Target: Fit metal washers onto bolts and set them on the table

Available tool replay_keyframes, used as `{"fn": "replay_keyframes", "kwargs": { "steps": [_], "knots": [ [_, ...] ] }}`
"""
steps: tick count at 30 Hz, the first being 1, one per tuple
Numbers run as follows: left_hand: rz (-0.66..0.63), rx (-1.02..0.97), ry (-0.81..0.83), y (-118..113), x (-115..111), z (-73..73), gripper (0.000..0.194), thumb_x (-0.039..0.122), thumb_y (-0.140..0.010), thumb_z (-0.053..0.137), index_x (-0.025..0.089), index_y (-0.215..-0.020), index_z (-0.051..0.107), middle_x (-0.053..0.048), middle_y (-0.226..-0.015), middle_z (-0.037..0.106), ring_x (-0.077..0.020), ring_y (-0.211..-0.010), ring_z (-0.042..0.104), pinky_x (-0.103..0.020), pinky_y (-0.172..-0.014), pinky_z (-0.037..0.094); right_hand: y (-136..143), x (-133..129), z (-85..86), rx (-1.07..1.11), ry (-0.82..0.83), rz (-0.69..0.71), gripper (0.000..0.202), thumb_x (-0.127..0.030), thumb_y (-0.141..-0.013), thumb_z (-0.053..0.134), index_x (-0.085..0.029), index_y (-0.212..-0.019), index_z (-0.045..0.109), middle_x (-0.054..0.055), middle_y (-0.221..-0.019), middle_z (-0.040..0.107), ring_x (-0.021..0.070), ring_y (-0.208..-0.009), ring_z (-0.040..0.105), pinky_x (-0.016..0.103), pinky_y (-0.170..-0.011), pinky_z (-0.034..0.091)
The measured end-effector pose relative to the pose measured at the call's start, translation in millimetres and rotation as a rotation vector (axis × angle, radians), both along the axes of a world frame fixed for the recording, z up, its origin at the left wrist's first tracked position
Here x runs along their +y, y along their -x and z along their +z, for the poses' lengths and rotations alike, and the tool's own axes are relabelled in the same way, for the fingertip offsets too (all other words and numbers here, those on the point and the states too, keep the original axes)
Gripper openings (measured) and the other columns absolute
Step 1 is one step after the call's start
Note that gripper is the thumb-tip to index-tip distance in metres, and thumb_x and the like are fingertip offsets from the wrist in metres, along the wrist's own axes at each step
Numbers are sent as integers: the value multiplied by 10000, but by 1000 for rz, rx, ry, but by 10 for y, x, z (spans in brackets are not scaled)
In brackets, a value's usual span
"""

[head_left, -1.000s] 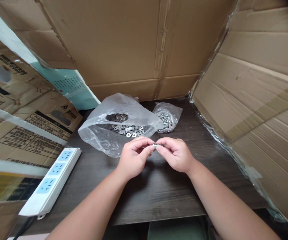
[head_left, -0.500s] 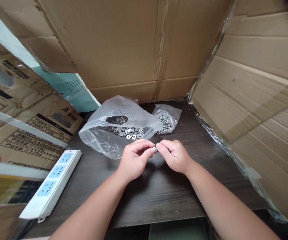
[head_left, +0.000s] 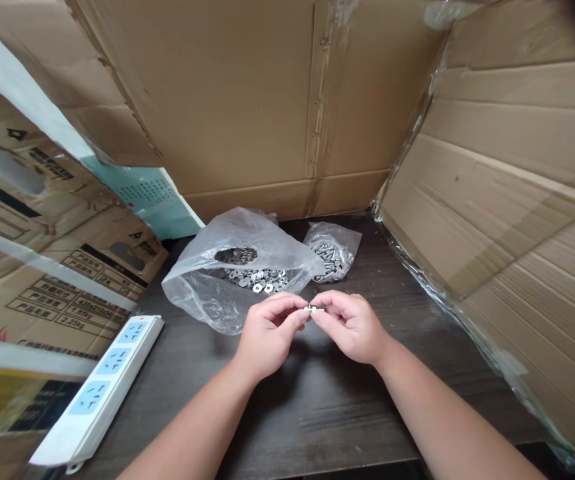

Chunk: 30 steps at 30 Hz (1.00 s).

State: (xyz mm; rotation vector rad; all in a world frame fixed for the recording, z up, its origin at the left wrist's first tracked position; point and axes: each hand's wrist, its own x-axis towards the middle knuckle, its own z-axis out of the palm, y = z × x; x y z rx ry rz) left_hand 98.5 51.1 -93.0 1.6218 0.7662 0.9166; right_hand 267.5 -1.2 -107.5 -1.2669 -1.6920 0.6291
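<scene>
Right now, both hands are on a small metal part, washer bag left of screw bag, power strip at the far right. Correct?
No, the power strip is at the far left, per the head view. The rest stands: left hand and right hand on the small metal part, washer bag left of screw bag.

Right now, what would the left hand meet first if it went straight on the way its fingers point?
Most likely the right hand: its fingertips face those of the left hand, with a small metal part between them. Whether the hands already touch is too small to tell.
</scene>
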Motion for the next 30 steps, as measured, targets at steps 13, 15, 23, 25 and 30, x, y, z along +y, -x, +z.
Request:
{"fn": "replay_keyframes", "kwargs": {
  "steps": [13,15,23,25,30],
  "knots": [
    [20,91,-110,7,-27,10,223,347,-757,651,133,-806,685,-53,-851,622,-62,-722,567,-173,-641,479,39,22,45,-77,50,-49,435,-400,-910,401,-70,-637,479,-2,-561,410,-8,-538,332,132,-534,262],
    [20,87,-102,2,-26,7,223,345,-754,654,130,-802,686,-54,-850,622,-62,-723,570,-172,-641,484,43,31,47,-68,69,-59,472,-419,-909,399,-67,-595,414,-5,-543,362,-11,-528,295,133,-517,237],
    [31,-4,82,3,-5,41,249,365,-722,689,131,-807,682,-28,-811,610,-41,-632,564,-165,-596,497,-6,20,57,85,92,-114,407,-482,-883,441,-110,-946,595,14,-663,490,14,-584,393,138,-550,325],
    [29,-21,95,2,-2,53,250,362,-720,693,127,-803,683,-27,-810,610,-37,-622,562,-161,-592,495,-9,8,41,111,105,-75,416,-472,-858,493,-116,-1057,575,-19,-569,401,8,-510,319,146,-503,284],
    [25,-22,59,4,-6,56,260,361,-719,693,114,-799,693,-43,-833,623,-36,-635,553,-158,-600,496,22,-11,22,110,118,-16,381,-440,-843,525,-98,-995,597,-36,-519,318,-1,-479,258,148,-483,245]
  ]
}}
